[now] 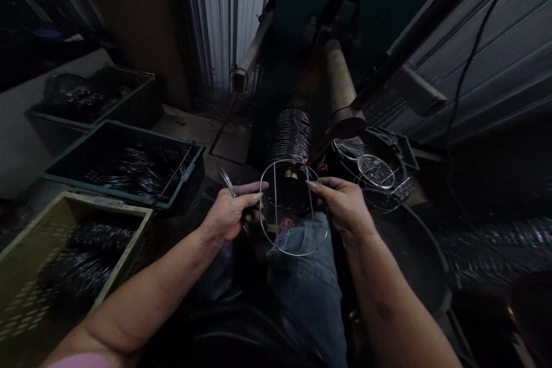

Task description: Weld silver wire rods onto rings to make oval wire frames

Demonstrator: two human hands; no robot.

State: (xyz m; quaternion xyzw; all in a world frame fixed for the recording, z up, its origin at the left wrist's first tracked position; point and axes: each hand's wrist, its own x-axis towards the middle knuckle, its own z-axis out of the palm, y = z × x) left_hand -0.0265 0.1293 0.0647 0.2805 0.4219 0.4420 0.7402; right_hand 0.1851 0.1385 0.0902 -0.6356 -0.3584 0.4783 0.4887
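Between my hands is a round wire ring [294,254] with two straight wires across it, held up in front of a machine. My left hand [235,207] pinches its left side between thumb and fingers. A few more metal rings [227,181] hang in that same hand. On the opposite side, my right hand [342,201] grips the ring's edge with thumb and forefinger. Just behind the ring lies a stack of wire rings [291,132] on the machine. A copper-coloured electrode tip [291,174] shows through the ring's upper part.
At left stand a yellow crate [125,204] and a green crate [172,204], both with wire rings, and a grey bin [86,126] behind. To the right, a round tub [444,264] sits below wire pieces [376,172]. A thick cylindrical arm [340,77] juts from the machine.
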